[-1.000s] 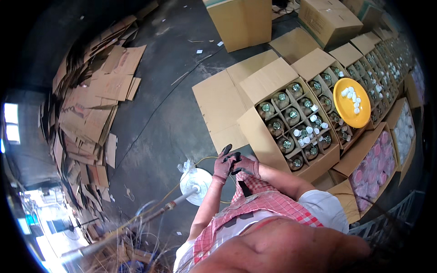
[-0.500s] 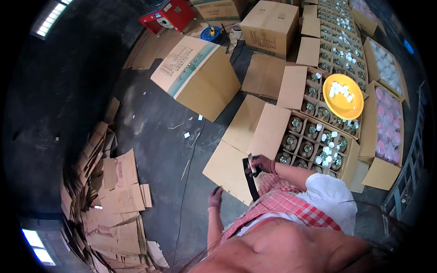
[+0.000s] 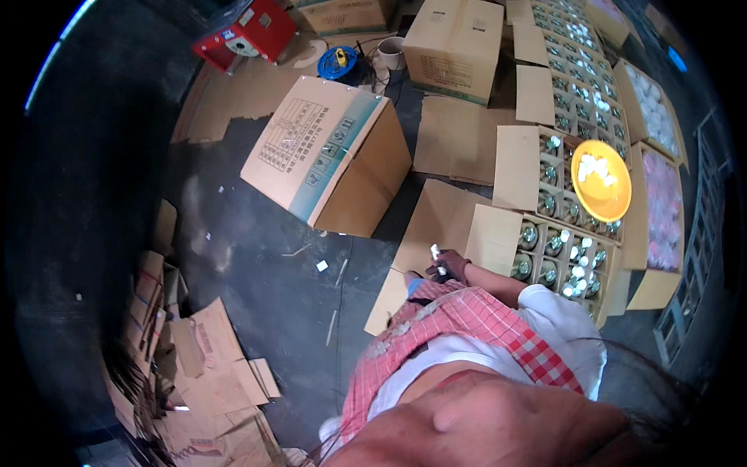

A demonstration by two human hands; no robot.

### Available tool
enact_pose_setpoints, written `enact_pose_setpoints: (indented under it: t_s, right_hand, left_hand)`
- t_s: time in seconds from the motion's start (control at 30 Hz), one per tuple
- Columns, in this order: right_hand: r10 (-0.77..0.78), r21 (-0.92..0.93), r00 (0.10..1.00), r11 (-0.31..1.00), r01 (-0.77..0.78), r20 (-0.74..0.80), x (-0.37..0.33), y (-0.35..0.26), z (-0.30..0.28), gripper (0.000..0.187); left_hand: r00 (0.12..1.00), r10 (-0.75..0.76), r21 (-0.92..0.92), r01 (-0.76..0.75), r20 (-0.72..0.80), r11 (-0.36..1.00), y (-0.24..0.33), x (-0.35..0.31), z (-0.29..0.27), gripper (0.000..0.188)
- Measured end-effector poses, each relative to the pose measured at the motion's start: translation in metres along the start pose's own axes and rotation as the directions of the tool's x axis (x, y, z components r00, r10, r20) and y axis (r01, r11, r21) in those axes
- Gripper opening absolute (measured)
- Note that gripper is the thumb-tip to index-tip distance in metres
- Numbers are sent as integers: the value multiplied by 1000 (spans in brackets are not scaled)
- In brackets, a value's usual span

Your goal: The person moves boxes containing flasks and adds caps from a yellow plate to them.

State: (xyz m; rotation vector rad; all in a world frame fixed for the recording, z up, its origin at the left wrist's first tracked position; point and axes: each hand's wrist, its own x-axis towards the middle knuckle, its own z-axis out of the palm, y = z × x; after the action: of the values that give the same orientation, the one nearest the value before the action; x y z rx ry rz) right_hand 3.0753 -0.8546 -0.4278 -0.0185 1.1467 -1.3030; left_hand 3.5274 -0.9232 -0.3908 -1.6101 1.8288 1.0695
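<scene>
My right hand (image 3: pixel 451 267), in a dark glove, is closed round a slim, light-coloured tool (image 3: pixel 435 251) that sticks up past the fingers. Its kind is too small to tell. The hand is above the spread flaps (image 3: pixel 428 226) of an open carton, beside my red checked apron (image 3: pixel 467 315). To its right, the carton's compartments hold round glass bottles (image 3: pixel 523 266), several with white caps. My left hand is out of sight. A large taped carton (image 3: pixel 362 179) stands on the floor ahead.
Further open cartons of bottles run away at the far right. A yellow basin (image 3: pixel 615 204) with white caps rests on one. Beside them is a carton of pink wrapped goods (image 3: pixel 661 194). Flattened cardboard (image 3: pixel 214 389) is heaped at the left. A red machine (image 3: pixel 253 35) stands far off.
My view has shifted, and the taped carton appears nearer. My left hand has dropped out of sight. My right hand still grips the slim tool; the black strip beside it no longer shows.
</scene>
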Motion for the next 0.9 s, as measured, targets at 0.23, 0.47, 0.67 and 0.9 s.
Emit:
enact_pose_setpoints:
  t_s: [0.23, 0.47, 0.67, 0.9]
  right_hand:
    - [-275, 79, 957, 956, 282, -89, -31, -154, 47, 27]
    - [38, 317, 990, 948, 7, -137, -13, -183, -78, 10]
    - [-123, 83, 960, 985, 148, -251, 57, -251, -160, 20]
    - [-174, 36, 927, 980, 197, -333, 94, -446, -149, 23]
  left_hand:
    - [804, 310, -187, -454, -507, 871, 244, 134, -224, 33]
    - [666, 496, 74, -555, -556, 828, 475, 188, -285, 42]
    - [788, 495, 450, -317, -366, 835, 524, 228, -260, 32]
    - [994, 90, 482, -48, -65, 875, 582, 263, -305, 31]
